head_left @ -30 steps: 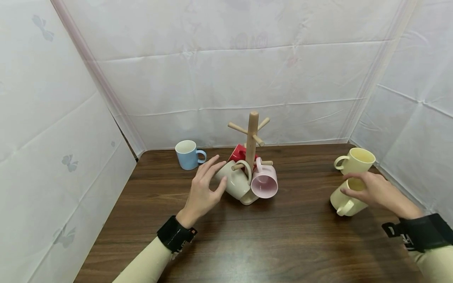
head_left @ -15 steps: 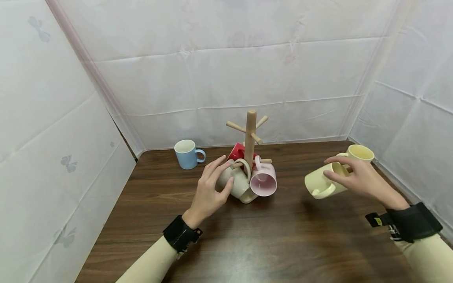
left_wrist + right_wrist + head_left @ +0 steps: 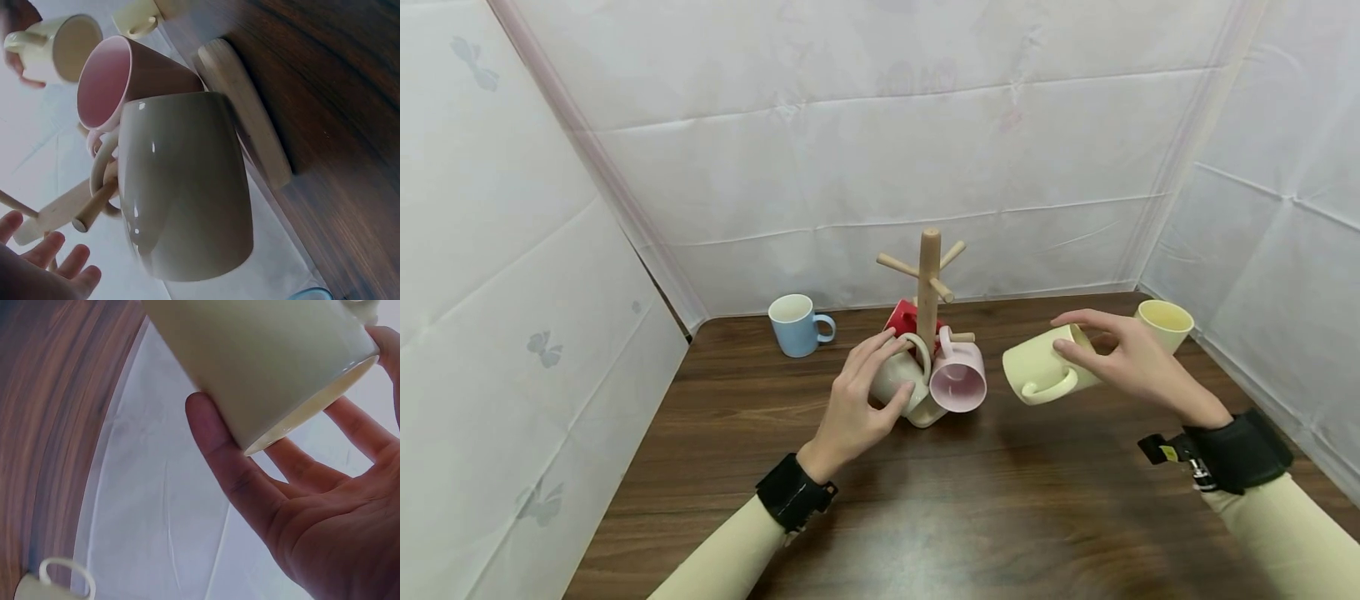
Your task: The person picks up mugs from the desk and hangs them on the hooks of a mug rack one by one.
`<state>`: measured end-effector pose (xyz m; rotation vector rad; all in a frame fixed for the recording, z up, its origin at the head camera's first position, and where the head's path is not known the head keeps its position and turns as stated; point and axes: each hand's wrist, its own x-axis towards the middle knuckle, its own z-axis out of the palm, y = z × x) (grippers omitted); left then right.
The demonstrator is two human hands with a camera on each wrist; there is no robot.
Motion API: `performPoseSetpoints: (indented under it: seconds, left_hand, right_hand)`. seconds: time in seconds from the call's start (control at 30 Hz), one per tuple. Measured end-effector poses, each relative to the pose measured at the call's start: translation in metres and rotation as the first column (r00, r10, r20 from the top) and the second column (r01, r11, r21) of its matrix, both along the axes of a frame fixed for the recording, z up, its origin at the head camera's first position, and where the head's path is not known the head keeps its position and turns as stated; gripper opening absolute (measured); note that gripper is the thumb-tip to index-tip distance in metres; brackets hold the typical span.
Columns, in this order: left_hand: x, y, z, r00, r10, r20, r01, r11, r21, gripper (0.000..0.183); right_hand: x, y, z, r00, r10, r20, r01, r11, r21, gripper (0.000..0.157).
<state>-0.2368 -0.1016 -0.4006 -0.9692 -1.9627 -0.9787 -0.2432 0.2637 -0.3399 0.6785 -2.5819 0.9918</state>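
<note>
My right hand (image 3: 1123, 358) grips a pale yellow mug (image 3: 1041, 365) by its rim, holding it tilted in the air with the mouth toward the palm. In the right wrist view, thumb and fingers pinch the yellow mug (image 3: 262, 356) at the rim. My left hand (image 3: 857, 404) hovers beside a grey-beige mug (image 3: 895, 379) hanging by its handle on a lower peg of the wooden mug tree (image 3: 929, 283). The left wrist view shows the left fingers (image 3: 47, 250) spread, apart from the grey-beige mug (image 3: 187, 187). A pink mug (image 3: 958, 379) and a red mug (image 3: 901, 318) are on the tree too.
A light blue mug (image 3: 793, 325) stands on the dark wood table (image 3: 737, 375) at the back left. Another yellow mug (image 3: 1165, 323) stands at the back right, partly behind the right hand. The mug tree's upper pegs (image 3: 898, 265) are bare. White sheets (image 3: 850, 167) enclose the table.
My right hand has lifted the front yellow mug and carried it left toward the mug tree, tilting it further. My left hand has shifted slightly right beside the grey-beige mug.
</note>
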Motion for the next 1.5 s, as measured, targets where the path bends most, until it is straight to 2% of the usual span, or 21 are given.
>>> performPoseSetpoints:
  seconds: [0.2, 0.43, 0.6, 0.87, 0.97, 1.03, 1.17, 1.33, 1.5]
  left_hand:
    - [0.005, 0.010, 0.010, 0.998, -0.056, -0.032, 0.056, 0.998, 0.003, 0.065]
    - [0.019, 0.021, 0.032, 0.989, -0.143, -0.030, 0.143, 0.990, 0.016, 0.081]
    - [0.021, 0.028, 0.034, 0.984, -0.179, -0.004, 0.179, 0.984, -0.009, 0.087]
    - [0.021, 0.034, 0.038, 0.976, -0.215, 0.022, 0.215, 0.977, 0.002, 0.091]
    - [0.022, 0.035, 0.038, 0.974, -0.224, 0.031, 0.224, 0.975, 0.001, 0.090]
    - [0.020, 0.036, 0.036, 0.978, -0.205, 0.027, 0.205, 0.979, -0.015, 0.089]
    - [0.018, 0.037, 0.035, 0.982, -0.188, 0.010, 0.188, 0.982, -0.005, 0.080]
    - [0.020, 0.035, 0.040, 0.968, -0.249, 0.024, 0.248, 0.968, 0.044, 0.073]
    - [0.020, 0.034, 0.040, 0.961, -0.274, 0.044, 0.272, 0.961, 0.058, 0.074]
  right_hand:
    - [0.000, -0.022, 0.008, 0.999, 0.048, 0.021, -0.046, 0.996, -0.076, 0.028]
    - [0.012, -0.057, 0.031, 0.989, 0.142, 0.033, -0.136, 0.979, -0.150, 0.026]
    - [0.015, -0.072, 0.036, 0.980, 0.176, 0.093, -0.151, 0.962, -0.227, 0.026]
    - [0.013, -0.084, 0.041, 0.966, 0.228, 0.123, -0.188, 0.944, -0.270, 0.027]
    - [0.011, -0.087, 0.039, 0.958, 0.253, 0.133, -0.206, 0.934, -0.291, 0.027]
    - [0.008, -0.088, 0.036, 0.954, 0.269, 0.135, -0.219, 0.927, -0.303, 0.027]
    - [-0.003, -0.087, 0.023, 0.946, 0.290, 0.145, -0.228, 0.913, -0.339, 0.026]
    - [-0.013, -0.088, 0.006, 0.944, 0.292, 0.153, -0.220, 0.903, -0.368, 0.026]
    - [-0.014, -0.088, 0.001, 0.935, 0.307, 0.179, -0.222, 0.897, -0.383, 0.028]
